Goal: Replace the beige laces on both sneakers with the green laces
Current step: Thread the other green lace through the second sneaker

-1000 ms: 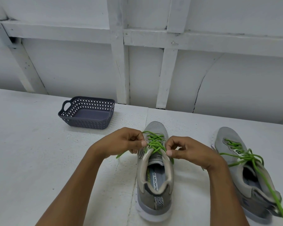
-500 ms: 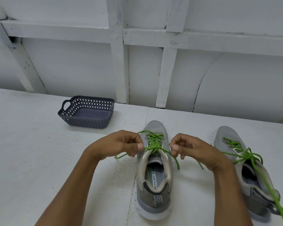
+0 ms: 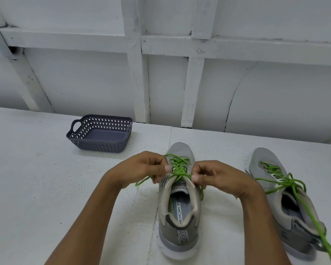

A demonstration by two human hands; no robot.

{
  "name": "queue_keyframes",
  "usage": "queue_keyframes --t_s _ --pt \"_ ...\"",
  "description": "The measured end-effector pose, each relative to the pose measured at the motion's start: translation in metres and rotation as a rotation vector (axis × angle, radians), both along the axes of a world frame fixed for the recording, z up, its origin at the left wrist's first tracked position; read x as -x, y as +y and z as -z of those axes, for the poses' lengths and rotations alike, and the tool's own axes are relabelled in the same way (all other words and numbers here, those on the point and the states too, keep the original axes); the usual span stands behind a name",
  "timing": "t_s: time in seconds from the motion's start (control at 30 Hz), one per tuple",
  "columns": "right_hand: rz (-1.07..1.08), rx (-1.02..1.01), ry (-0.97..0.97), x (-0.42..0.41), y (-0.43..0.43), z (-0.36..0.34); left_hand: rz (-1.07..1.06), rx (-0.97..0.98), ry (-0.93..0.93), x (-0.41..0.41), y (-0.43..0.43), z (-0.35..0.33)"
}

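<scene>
Left hand (image 3: 141, 170) and right hand (image 3: 216, 177) each pinch the green lace (image 3: 178, 169) atop the centre sneaker (image 3: 180, 207); tying stage, next pull the knot snug

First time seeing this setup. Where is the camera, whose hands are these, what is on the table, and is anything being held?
There is no machine here. A person works with bare hands, filmed by one camera worn on the head and looking down. On the white table stand a dark basket, the near sneaker and, to its right, the other sneaker. The left hand and right hand each pinch the green lace at the top of the near sneaker. The other sneaker carries a second lace with its ends loose.
</scene>
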State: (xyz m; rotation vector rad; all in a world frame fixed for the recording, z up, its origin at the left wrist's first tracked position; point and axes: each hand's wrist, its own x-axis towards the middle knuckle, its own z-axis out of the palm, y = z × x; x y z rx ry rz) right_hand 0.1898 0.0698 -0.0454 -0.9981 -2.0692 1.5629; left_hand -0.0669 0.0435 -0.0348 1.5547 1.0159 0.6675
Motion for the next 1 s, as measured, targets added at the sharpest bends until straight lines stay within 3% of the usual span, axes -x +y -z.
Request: queue_keyframes --t_s 0.1,0.3,0.53,0.73,0.87,1.0 --pt "0.058 0.105 0.179 -0.001 -0.002 -0.004 -0.025 -0.01 -0.086 -0.002 0.001 0.0" --pt "0.084 0.161 0.243 0.0 -0.002 0.001 -0.086 0.056 -0.157 -0.003 0.0 -0.001" --pt "0.091 0.166 0.076 -0.008 0.0 0.011 -0.111 0.002 0.057 0.015 -0.002 0.007" --pt "0.059 0.163 -0.04 -0.009 0.001 0.006 -0.098 -0.001 0.04 0.025 -0.004 0.006" --pt "0.22 0.14 0.226 -0.008 -0.001 -0.003 -0.181 0.016 -0.25 0.021 -0.003 -0.001" --pt "0.335 0.196 0.552 0.004 -0.002 -0.02 -0.067 -0.014 -0.468 -0.001 -0.004 -0.011"
